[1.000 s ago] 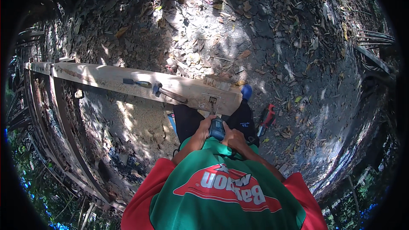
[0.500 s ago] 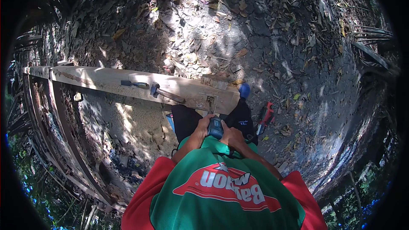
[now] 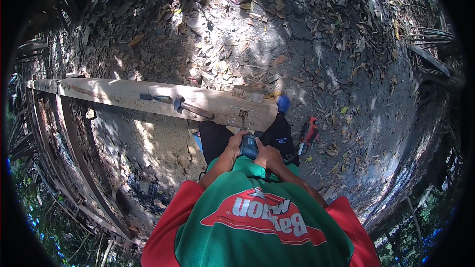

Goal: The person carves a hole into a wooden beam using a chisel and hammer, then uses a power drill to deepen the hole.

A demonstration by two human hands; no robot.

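A dark teal and black cordless drill (image 3: 249, 147) is held between my hands, low in front of my body. My left hand (image 3: 232, 145) is closed around its left side, and my right hand (image 3: 268, 156) grips it from the right. The drill's front points away from me, at a square hole (image 3: 243, 114) cut near the right end of a long timber beam (image 3: 111, 89). Pencil lines surround the hole. Whether the bit reaches into it I cannot tell.
On the beam lie a wooden-handled hammer (image 3: 195, 109) and a chisel (image 3: 156, 98). A wood block (image 3: 249, 93) sits by the far edge. To my right, a red and black power tool (image 3: 309, 135) rests on the ground. Dark rails (image 3: 74, 133) run along the left.
The drill has shifted slightly forward and left, with both hands still on it. The hammer, chisel and beam stay where they were.
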